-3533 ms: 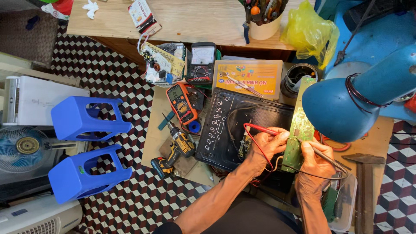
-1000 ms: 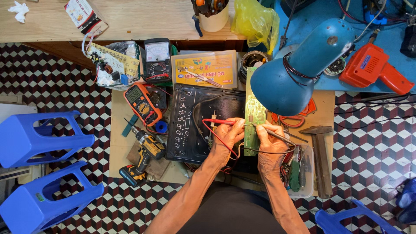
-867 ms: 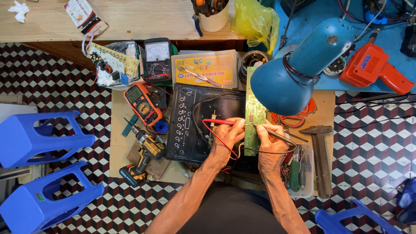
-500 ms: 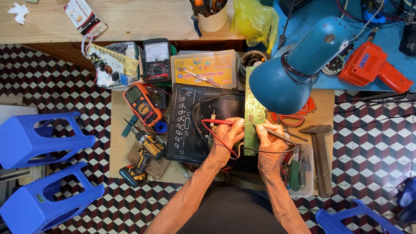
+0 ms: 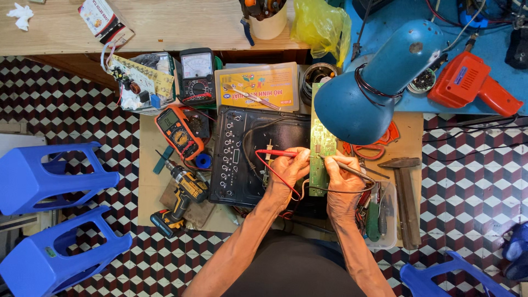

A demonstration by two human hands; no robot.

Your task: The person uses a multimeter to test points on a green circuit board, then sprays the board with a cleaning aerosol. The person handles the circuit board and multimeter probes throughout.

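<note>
Checkered floor, low counter (image 5: 148, 181) frame centre. Green board (image 5: 322, 144) centre, under blue lamp (image 5: 367, 96). L hand (image 5: 287, 175): fingers pinched on red probe (image 5: 275, 153). R hand (image 5: 342, 184): fingers pinched on black probe (image 5: 347, 166), tip at board. Orange meter (image 5: 177, 132) centre-left.

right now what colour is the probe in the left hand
Red: the probe in the left hand shows best in the head view, tip towards the green circuit board.

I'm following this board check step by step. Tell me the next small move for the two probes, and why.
Probably glance at the orange multimeter while holding both tips steady. The left hand holds the red probe and the right hand holds the black probe, both tips at the green circuit board, so contact seems made; shifting either would likely break it.
</note>
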